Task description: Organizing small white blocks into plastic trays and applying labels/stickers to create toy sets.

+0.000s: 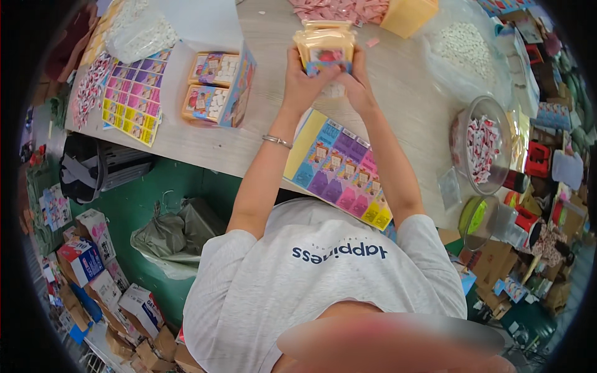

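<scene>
Above the middle of the table, my left hand (303, 85) and my right hand (356, 89) close round the two sides of a stack of pale yellow plastic trays (323, 38). A colourful label with a red and pink picture shows on the tray's near face, and my thumbs meet over it. Below my wrists, between my forearms, lies a sheet of stickers (342, 166) in blue, purple, pink and yellow. To the left stands an open box (241, 93) holding packs (206, 102) of small white pieces with printed labels.
More sticker sheets (134, 102) and small wrapped sachets (93, 87) lie at the left. Pink sachets (339, 9) and a yellow tray stack (408, 15) are at the back. Bags of white pieces (463, 50) and a clear bowl of sachets (482, 146) stand right.
</scene>
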Motion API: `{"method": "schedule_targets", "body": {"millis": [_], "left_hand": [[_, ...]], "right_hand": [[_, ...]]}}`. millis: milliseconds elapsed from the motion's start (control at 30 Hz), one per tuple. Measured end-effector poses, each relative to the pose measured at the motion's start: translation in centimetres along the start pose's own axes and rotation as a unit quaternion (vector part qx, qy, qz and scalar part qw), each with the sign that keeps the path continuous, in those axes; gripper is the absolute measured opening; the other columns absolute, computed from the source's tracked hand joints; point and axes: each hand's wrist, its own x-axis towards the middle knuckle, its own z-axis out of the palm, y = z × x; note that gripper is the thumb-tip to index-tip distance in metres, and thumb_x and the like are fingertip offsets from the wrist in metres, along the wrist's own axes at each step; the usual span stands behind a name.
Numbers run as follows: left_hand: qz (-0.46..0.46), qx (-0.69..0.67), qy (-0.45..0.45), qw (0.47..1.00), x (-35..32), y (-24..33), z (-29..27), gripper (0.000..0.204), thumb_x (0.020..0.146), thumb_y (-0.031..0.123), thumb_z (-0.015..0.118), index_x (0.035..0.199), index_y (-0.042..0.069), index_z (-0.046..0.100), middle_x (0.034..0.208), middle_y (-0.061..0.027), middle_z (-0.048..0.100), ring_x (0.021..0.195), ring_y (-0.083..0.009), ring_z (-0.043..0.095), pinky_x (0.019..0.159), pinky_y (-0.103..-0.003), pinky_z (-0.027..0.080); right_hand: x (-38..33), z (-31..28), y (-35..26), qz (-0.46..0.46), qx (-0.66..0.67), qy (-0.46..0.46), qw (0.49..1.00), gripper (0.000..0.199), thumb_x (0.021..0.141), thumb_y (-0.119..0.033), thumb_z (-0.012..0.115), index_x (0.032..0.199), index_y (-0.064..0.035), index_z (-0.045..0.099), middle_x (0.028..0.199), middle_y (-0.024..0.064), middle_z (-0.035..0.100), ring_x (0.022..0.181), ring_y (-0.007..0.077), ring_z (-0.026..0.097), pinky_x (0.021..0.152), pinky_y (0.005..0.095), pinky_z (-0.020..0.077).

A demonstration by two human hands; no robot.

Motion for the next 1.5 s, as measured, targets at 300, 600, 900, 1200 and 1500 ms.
{"method": "schedule_targets", "body": {"millis": [300, 600, 900, 1200, 1500], "left_hand": [[0.067, 0.091, -0.134, 0.984, -1.5, -4.9, 1.8, 0.086, 0.068, 0.008, 0.090, 0.136, 0.004, 0.038, 0.126, -0.0084, 0.059, 0.116, -0.0155, 0.058, 0.098, -0.032, 0.049], [0.110, 0.156, -0.100, 0.977, -2.1, -3.8, 2.7, 0.074, 0.066, 0.018, 0.092, 0.125, 0.004, 0.050, 0.119, -0.0077, 0.062, 0.107, -0.0153, 0.060, 0.093, -0.032, 0.049], [0.068, -0.223, 0.170, 0.957, -3.8, 8.3, 3.8, 0.049, 0.086, 0.017, 0.078, 0.126, 0.005, 0.052, 0.113, -0.0040, 0.063, 0.103, -0.0152, 0.063, 0.086, -0.031, 0.053], [0.323, 0.663, 0.181, 0.650, -1.2, 17.6, -20.8, 0.038, 0.096, 0.029, 0.058, 0.115, -0.003, 0.062, 0.115, -0.0141, 0.062, 0.114, -0.0269, 0.058, 0.099, -0.045, 0.046], [-0.317, 0.397, 0.136, 0.851, -1.0, 18.4, -23.5, 0.046, 0.076, 0.018, 0.056, 0.120, 0.006, 0.057, 0.111, -0.0103, 0.054, 0.102, -0.0246, 0.052, 0.086, -0.049, 0.046]], "right_hand": [[-3.2, -8.1, 5.0, -0.055, -0.132, -0.115, 0.983, 0.044, 0.080, -0.020, 0.067, 0.120, -0.0033, 0.061, 0.128, 0.0117, 0.060, 0.121, 0.0300, 0.054, 0.103, 0.0415, 0.0411], [-2.9, -10.0, 6.4, -0.050, -0.190, -0.135, 0.971, 0.047, 0.078, -0.016, 0.074, 0.122, -0.0042, 0.059, 0.128, 0.0112, 0.060, 0.117, 0.0255, 0.057, 0.099, 0.0373, 0.0450], [-5.6, 1.9, -7.8, 0.092, 0.054, -0.005, 0.994, 0.052, 0.093, -0.010, 0.061, 0.139, 0.0028, 0.042, 0.130, 0.0137, 0.057, 0.117, 0.0231, 0.058, 0.100, 0.0374, 0.0485], [3.1, 14.7, -9.9, 0.178, 0.070, -0.149, 0.970, 0.034, 0.090, -0.030, 0.066, 0.115, -0.0080, 0.071, 0.102, 0.0062, 0.071, 0.087, 0.0181, 0.068, 0.072, 0.0294, 0.0546], [6.6, 21.1, -8.9, 0.110, -0.467, -0.165, 0.862, 0.066, 0.075, -0.054, 0.069, 0.114, -0.0002, 0.070, 0.121, 0.0238, 0.066, 0.110, 0.0368, 0.066, 0.092, 0.0433, 0.0534]]}}
